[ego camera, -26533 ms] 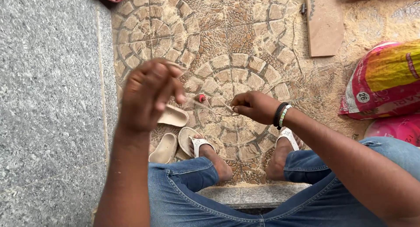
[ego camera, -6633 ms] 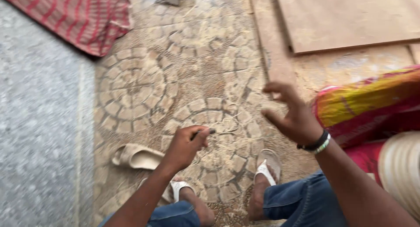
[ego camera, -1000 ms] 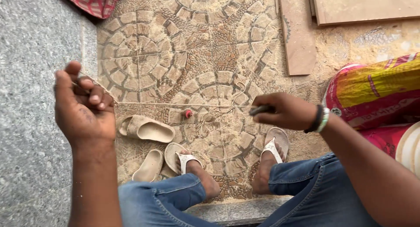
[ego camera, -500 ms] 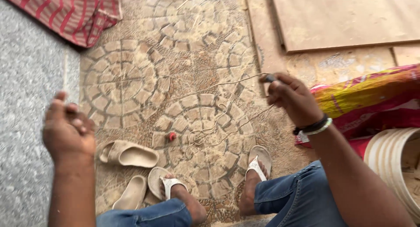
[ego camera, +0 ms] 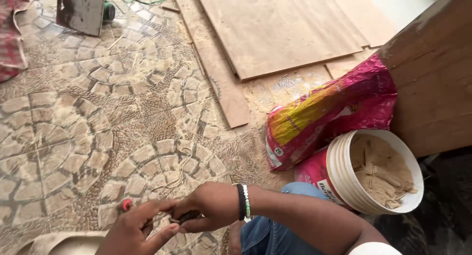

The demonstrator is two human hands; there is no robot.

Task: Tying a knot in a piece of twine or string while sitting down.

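Observation:
My two hands meet low in the view, above the patterned stone floor [ego camera: 98, 137]. My right hand [ego camera: 206, 210], with a black band and a bead bracelet [ego camera: 243, 202] on the wrist, pinches a small dark object [ego camera: 188, 217]. My left hand [ego camera: 140, 228] reaches in from below, its fingertips closed on the thin pale thread [ego camera: 173, 179] right beside that object. A small red piece [ego camera: 127, 204] sits just above the left fingers. The slack thread loops over the floor beyond the hands.
Plywood sheets [ego camera: 275, 29] and a narrow board [ego camera: 221, 83] lie ahead. A pink and yellow sack [ego camera: 324, 112] leans on a wooden panel [ego camera: 432, 78]. A white bucket [ego camera: 339, 171] of sawdust stands by my right knee. A sandal [ego camera: 64, 242] lies bottom left; a metal tool [ego camera: 81, 9] top left.
My hands, held wide apart with the thread stretched between them, have come together low in front of me. The thread has gone slack. The view has swung right.

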